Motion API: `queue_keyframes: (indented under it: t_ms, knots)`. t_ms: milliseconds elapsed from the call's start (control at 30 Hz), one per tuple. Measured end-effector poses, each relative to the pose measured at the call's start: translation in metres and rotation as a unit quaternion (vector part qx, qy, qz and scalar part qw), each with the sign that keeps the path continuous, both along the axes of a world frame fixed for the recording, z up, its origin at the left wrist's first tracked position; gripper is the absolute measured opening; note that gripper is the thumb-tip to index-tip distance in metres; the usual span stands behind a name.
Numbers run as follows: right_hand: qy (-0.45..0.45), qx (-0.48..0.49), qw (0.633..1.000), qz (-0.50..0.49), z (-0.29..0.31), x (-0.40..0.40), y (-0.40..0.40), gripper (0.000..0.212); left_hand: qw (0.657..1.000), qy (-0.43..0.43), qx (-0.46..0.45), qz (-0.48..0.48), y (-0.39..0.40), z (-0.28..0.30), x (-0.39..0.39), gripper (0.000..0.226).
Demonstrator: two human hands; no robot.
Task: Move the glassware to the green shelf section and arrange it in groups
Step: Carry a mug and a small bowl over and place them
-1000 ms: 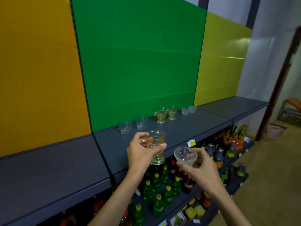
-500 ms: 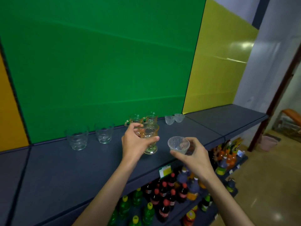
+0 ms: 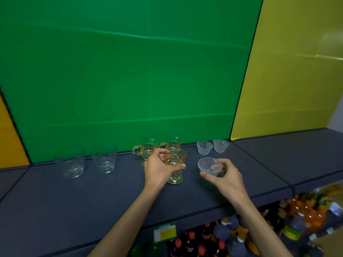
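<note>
My left hand (image 3: 159,169) grips an amber footed mug (image 3: 176,166), whose foot is at or just above the dark shelf (image 3: 92,201) in front of the green panel (image 3: 120,71). Two more amber mugs (image 3: 147,148) (image 3: 173,144) stand right behind it. A small clear ribbed bowl (image 3: 209,166) sits in my right hand (image 3: 224,176), held above the shelf. Behind that bowl, two matching ribbed bowls (image 3: 204,147) (image 3: 220,145) stand by the panel. At the left stand two clear tumblers (image 3: 71,165) (image 3: 104,158).
A yellow panel (image 3: 287,71) with bare dark shelf lies to the right, an orange panel (image 3: 9,136) to the left. Below the shelf edge, lower shelves carry many bottles (image 3: 232,236) and a price tag (image 3: 165,232).
The view has closed in on the green section. Both hands moved forward over the shelf; the amber mug came down in front of the other two mugs, the bowl nearer the two bowls.
</note>
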State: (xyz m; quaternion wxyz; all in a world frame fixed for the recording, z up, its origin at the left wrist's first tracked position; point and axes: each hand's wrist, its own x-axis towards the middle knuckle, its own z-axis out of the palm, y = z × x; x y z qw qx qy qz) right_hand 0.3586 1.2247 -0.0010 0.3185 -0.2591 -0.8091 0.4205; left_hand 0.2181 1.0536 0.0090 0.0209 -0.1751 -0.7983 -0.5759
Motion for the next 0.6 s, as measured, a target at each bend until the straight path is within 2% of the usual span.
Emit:
queue_keyframes:
  t_ms: [167,300,600]
  knots:
    - [-0.004,0.001,0.999,0.038,0.0,-0.011,0.062,0.055,0.998,-0.017,-0.004,0.057,0.038,0.001,0.0,0.069]
    - [-0.019,-0.008,0.998,0.063,-0.006,-0.021,0.105,0.06,0.995,-0.021,-0.017,0.094,0.057,-0.004,0.003,0.073]
    - [-0.022,-0.021,0.993,0.11,-0.019,-0.042,0.142,0.057,0.99,-0.018,-0.068,0.126,0.064,-0.002,0.009,0.079]
